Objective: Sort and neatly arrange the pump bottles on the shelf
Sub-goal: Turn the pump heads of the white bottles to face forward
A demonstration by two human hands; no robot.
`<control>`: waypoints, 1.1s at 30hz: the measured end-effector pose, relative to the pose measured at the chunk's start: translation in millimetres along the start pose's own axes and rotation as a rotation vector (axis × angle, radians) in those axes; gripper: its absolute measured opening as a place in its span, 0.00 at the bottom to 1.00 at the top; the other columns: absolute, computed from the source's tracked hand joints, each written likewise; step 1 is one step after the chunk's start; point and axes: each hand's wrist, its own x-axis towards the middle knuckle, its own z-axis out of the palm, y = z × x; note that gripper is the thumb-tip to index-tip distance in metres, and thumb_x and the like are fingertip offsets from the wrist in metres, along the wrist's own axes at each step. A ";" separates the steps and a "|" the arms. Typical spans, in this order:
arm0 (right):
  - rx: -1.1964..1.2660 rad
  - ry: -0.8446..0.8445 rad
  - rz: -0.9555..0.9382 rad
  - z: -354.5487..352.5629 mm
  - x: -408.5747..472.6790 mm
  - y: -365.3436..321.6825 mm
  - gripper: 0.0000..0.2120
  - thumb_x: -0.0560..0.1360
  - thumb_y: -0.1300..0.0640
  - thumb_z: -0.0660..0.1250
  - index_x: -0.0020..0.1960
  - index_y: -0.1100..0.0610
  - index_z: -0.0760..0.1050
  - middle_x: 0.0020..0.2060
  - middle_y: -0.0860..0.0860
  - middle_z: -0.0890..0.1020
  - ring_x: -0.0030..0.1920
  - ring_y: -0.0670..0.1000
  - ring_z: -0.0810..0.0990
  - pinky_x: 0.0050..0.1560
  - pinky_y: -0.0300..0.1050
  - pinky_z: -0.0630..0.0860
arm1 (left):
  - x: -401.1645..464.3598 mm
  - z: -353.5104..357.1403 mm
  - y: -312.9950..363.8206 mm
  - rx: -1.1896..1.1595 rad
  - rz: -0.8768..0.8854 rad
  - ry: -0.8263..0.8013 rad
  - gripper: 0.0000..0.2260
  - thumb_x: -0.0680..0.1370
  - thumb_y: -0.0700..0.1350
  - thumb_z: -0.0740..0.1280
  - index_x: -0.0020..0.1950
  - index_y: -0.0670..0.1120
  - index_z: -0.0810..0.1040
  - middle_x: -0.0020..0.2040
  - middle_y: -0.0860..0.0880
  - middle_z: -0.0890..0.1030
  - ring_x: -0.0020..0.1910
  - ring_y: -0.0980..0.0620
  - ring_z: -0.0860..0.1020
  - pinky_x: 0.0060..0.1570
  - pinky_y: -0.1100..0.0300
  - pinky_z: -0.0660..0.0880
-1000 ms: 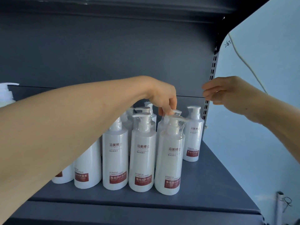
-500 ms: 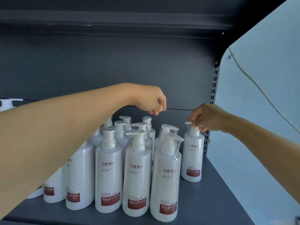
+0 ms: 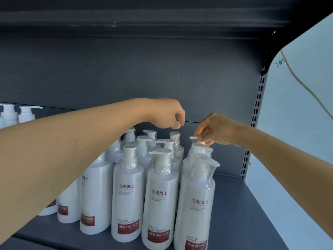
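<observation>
Setting: dark grey metal shelf [image 3: 239, 210], matte, flat deck with matching back panel; perforated upright [image 3: 256, 112] at far right, pale blue wall [image 3: 304, 159] beyond it.
Task's things: white pump bottles [image 3: 158, 192] standing upright in a tight cluster, left and centre of the deck, several rows deep from near edge toward the back.
Held bottle: rear bottle [image 3: 195, 139] at the right of the cluster, mostly hidden behind the two in front; only its pump head shows.
Right hand: right hand [image 3: 216, 130] pinches that pump head from above, fingertips closed on the nozzle.
Left hand: left hand [image 3: 167, 114] hovers over the far-centre pump tops, fingers curled loosely, holding nothing; touching nothing that I can make out.
Shape: tall slim cylinders, rounded shoulders, narrow necks, flat beak-like nozzles pointing various ways.
Material: smooth opaque plastic, red label band low down; several sealed in clear crinkled shrink film.
Handling, judged: likely full, so moderately heavy and stiff; film and gloss make the bodies slippery; top-heavy stance, neighbours tip easily.
Grip advice: neck or collar for small turns and nudges; wrap the body for lifting, since the pump head may twist or depress.
Outliers: two more pump tops [image 3: 19, 112] at far left, apart from the cluster.
Free deck: bare shelf to the right of the cluster.
</observation>
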 end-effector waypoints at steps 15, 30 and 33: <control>0.105 0.025 0.133 7.4 -8.6 2.0 0.13 0.76 0.63 0.62 0.58 0.54 0.75 0.43 0.54 0.82 0.42 0.51 0.80 0.46 0.43 0.79 | -20.7 8.0 -1.3 -0.085 0.051 0.085 0.10 0.78 0.46 0.63 0.58 0.50 0.78 0.54 0.52 0.80 0.55 0.51 0.75 0.57 0.56 0.73; 0.489 0.229 0.396 74.7 -163.6 -36.7 0.29 0.73 0.62 0.68 0.71 0.51 0.61 0.61 0.51 0.74 0.57 0.53 0.76 0.41 0.40 0.69 | -142.3 95.2 -14.4 -0.210 0.191 0.804 0.28 0.75 0.47 0.68 0.72 0.44 0.63 0.70 0.45 0.67 0.69 0.44 0.63 0.68 0.52 0.58; 0.409 0.143 0.457 116.5 -171.7 -38.3 0.32 0.71 0.57 0.72 0.69 0.51 0.59 0.57 0.49 0.77 0.53 0.49 0.77 0.40 0.40 0.72 | -154.1 135.7 -18.5 -0.075 0.201 0.802 0.34 0.69 0.48 0.74 0.70 0.42 0.64 0.70 0.41 0.67 0.69 0.41 0.64 0.68 0.47 0.60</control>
